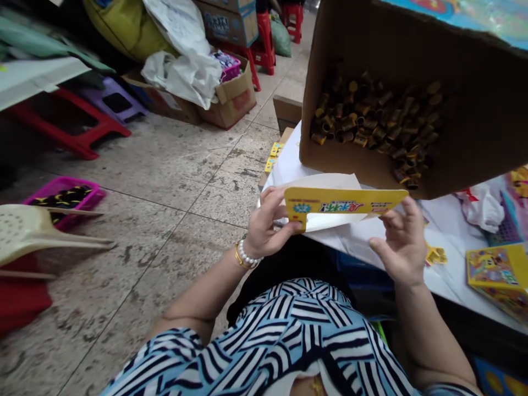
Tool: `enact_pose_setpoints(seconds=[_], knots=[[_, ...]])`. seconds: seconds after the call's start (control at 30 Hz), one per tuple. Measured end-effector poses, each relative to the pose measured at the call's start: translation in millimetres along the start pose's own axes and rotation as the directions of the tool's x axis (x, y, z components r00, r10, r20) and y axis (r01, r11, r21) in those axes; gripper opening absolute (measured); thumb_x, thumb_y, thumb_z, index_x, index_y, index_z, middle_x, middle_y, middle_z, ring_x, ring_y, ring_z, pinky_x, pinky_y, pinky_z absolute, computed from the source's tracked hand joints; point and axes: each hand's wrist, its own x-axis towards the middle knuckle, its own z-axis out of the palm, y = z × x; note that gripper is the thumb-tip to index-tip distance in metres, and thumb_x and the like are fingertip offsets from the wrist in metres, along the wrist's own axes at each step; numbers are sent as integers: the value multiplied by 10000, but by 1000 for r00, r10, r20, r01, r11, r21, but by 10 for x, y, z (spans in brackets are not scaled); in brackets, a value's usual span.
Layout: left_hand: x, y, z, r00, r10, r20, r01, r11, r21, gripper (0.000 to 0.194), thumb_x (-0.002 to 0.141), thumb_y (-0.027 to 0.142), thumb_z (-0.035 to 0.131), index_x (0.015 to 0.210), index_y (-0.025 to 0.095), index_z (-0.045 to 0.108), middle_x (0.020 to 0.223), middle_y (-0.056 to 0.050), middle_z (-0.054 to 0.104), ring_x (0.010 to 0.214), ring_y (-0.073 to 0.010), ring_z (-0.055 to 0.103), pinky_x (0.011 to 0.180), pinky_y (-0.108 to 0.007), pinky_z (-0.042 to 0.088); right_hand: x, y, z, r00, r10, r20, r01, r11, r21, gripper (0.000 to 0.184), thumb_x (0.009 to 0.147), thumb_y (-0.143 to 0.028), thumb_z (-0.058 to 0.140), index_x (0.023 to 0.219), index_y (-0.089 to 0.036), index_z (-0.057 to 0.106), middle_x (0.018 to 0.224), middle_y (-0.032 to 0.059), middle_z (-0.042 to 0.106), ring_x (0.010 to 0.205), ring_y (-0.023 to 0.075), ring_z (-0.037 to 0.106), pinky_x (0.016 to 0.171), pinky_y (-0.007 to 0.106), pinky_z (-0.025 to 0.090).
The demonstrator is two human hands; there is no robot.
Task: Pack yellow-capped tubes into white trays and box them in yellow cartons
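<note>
I hold a flat yellow printed cardboard piece with a white inner side between both hands, at the edge of a white-covered table. My left hand, with a pearl and a gold bracelet on the wrist, pinches its left end. My right hand grips its right end with curled fingers. Just behind it a large brown carton lies tipped on its side, with several small gold and black tubes piled inside.
More yellow printed boxes and a plastic bag lie on the table at right. On the tiled floor to the left stand a pink basket, a beige plastic chair, red stools and cardboard boxes with bags.
</note>
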Motion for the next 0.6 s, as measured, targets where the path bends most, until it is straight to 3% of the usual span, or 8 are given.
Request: enact_pose_setpoints(seconds=[0.07,0.17,0.23,0.3,0.4,0.5,0.6], knots=[[57,34,-24,997,-37,-68,39,999,25,873,828,255,758,1580,275,316,1250,-110,728,1149,-264,689,1127,-550,505,-29,58,77,999,-28,-16,26,996,-84,909,820,-309,815,1598,-269,345,1182,96,693,1121,249,663,1120,490,500],[129,57,-7,987,-6,-161,13,999,39,929,842,288,761,1607,272,235,1084,-64,759,1112,-245,696,1101,-509,533,-47,72,201,990,-95,-103,79,986,-148,849,867,-232,754,1606,-279,337,977,41,716,993,228,695,1092,499,515],[120,49,3,991,29,-128,-19,996,82,934,833,327,776,1602,270,248,1040,-60,762,1140,-259,684,1093,-513,535,-48,66,249,982,-145,-120,126,980,-155,874,869,-202,739,1622,-289,304,886,7,706,954,222,702,1088,510,513],[87,33,-13,998,23,-65,-17,995,96,1007,803,387,804,1612,244,221,1186,-118,732,1193,-281,665,1054,-494,561,-56,68,258,981,-153,-117,133,977,-166,931,853,-197,754,1639,-274,262,874,4,714,982,231,704,1099,523,501],[86,20,-102,998,50,41,-53,995,90,1108,749,443,834,1623,193,201,1442,-209,582,1294,-322,608,1056,-491,555,-68,82,207,990,-121,-79,104,975,-195,778,841,-199,772,1546,-269,451,989,46,739,1028,249,709,1072,525,528],[186,30,-233,978,125,170,-147,982,122,795,812,332,773,1520,190,440,1368,-170,651,1282,-299,613,1115,-502,490,-46,85,122,980,-200,15,198,956,-215,353,878,-211,736,1222,-281,706,1037,50,745,1045,265,716,1057,560,537],[300,52,-319,959,144,243,-171,981,93,328,889,232,692,1217,241,694,1054,-63,773,1163,-225,663,1043,-422,517,-4,81,61,935,-330,132,352,912,-210,183,907,-216,702,1067,-283,760,1018,41,755,1092,295,705,1064,631,510]])
